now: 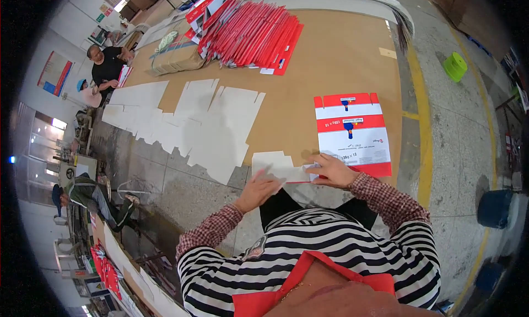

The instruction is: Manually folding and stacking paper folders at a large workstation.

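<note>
A flat red-and-white printed cardboard box blank [354,132] lies near the right end of the table, printed side up. My right hand [333,171] rests on its lower left edge, fingers spread apart over a narrow flap. Next to that edge is a small stepped piece of plain white card [273,165], by the table's front edge. My left hand [258,191] is at the lower side of this white piece, its fingers smeared by motion. Whether it grips the card cannot be made out.
Overlapping white card blanks [204,118] spread to the left, some past the table's edge. Behind them lean many red printed blanks [248,33] beside a brown wrapped bundle [176,58]. A green stool [455,67] stands on the floor at right. Other people work at left.
</note>
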The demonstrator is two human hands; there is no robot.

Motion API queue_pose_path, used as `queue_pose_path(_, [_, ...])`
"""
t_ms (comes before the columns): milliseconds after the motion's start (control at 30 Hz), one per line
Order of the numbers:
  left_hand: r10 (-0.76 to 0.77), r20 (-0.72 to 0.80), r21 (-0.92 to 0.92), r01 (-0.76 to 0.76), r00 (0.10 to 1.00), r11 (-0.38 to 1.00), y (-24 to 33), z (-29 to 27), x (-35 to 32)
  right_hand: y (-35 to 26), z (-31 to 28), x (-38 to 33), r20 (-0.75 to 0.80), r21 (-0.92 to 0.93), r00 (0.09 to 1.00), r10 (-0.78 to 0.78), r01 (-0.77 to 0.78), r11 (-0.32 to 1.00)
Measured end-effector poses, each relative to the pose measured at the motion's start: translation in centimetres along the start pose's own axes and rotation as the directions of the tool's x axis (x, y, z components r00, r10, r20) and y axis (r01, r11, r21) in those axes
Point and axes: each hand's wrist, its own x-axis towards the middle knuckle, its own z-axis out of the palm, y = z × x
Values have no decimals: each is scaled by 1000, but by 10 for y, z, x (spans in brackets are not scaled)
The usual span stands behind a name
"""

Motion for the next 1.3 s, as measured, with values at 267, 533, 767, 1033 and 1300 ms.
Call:
queue_pose_path(267, [-885,-438,-736,504,155,452,34,46,40,5,0,-4,-57,80,998,38,-33,996])
queue_pose_path(533, [-856,467,-771,-371,222,-518,33,53,33,6,9,-9,-138,107,990,-2,17,994])
queue_pose_path(767, [-769,-360,-834,188,528,519,44,26,93,17,30,-10,-174,87,985,-12,27,996])
queue_pose_path(1033, [-123,-160,-271,76,979,960,11,9,150,4,-29,-58,-289,-159,937,197,-250,955])
queue_pose_path(1300, [-172,-173,-285,118,970,951,15,18,156,10,-29,-61,-309,-225,911,274,-349,909])
